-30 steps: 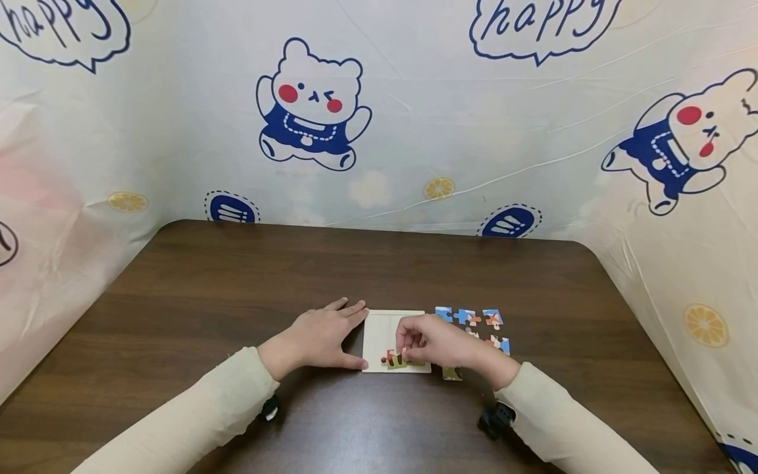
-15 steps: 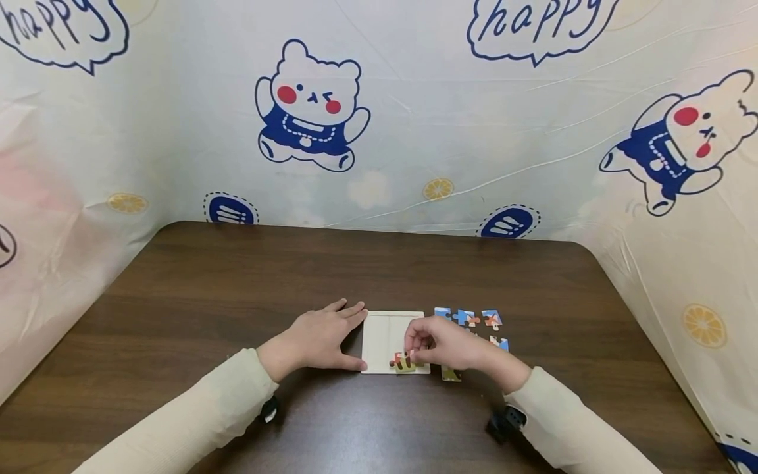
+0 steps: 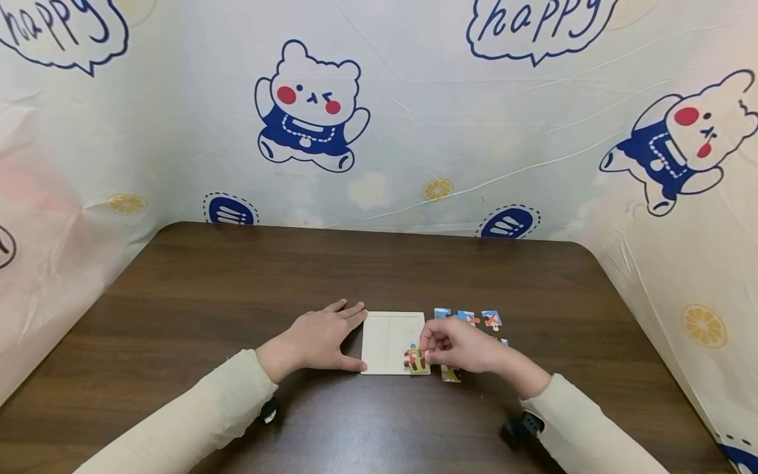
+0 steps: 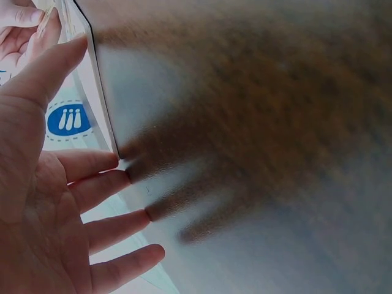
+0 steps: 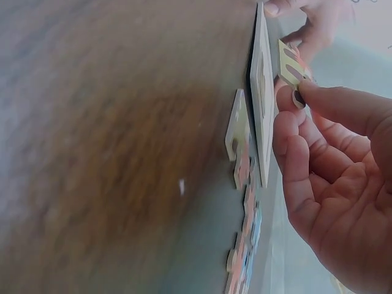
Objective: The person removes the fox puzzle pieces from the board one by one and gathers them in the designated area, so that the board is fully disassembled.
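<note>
A pale, shallow puzzle tray (image 3: 381, 342) lies on the dark table. My left hand (image 3: 316, 338) rests beside it, fingers spread and mostly straight; thumb and fingertips touch its left edge, which the left wrist view also shows. My right hand (image 3: 458, 343) pinches a jigsaw puzzle piece (image 3: 418, 359) between thumb and fingers over the tray's near right corner. Yellow-green and brown bands mark that piece, with some red. In the right wrist view, the held piece (image 5: 291, 64) is tilted and apart from the tray surface.
Several loose puzzle pieces (image 3: 468, 317) lie right of the tray, partly hidden behind my right hand. One greenish piece (image 3: 451, 374) sits near the tray's lower right corner. A printed cloth (image 3: 385, 118) hangs behind the wooden table (image 3: 284, 263).
My right hand has moved rightward with the puzzle piece, from the tray's lower middle to its near right corner. The left hand stays at the left edge.
</note>
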The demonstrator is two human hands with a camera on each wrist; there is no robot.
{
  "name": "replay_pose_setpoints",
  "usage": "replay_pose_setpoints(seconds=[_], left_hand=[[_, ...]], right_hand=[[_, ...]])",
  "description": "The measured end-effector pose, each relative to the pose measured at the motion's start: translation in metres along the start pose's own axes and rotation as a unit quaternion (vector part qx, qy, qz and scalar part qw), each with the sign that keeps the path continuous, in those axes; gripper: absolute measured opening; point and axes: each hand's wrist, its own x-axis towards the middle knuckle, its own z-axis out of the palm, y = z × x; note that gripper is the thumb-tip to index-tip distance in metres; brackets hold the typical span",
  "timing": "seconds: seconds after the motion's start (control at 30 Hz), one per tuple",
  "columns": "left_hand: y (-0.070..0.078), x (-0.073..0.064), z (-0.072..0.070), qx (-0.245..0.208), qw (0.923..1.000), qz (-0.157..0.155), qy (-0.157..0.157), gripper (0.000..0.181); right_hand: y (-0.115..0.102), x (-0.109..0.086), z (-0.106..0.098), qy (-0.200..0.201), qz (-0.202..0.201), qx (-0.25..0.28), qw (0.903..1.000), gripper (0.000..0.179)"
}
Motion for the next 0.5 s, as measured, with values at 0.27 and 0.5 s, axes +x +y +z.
replay_pose_setpoints(seconds=[0.27,0.5], left_hand=[[-0.001,0.001,0.001,-0.003,1.0000,0.000,-0.001,0.096],[-0.002,0.001,0.002,0.000,1.0000,0.000,0.002,0.096]], right_hand=[[0.005,-0.011,-0.005,0.010,0.007,0.010,0.9999,0.005],[0.006,-0.019,-0.011,0.017,0.014,0.013,0.9997,0.007]])
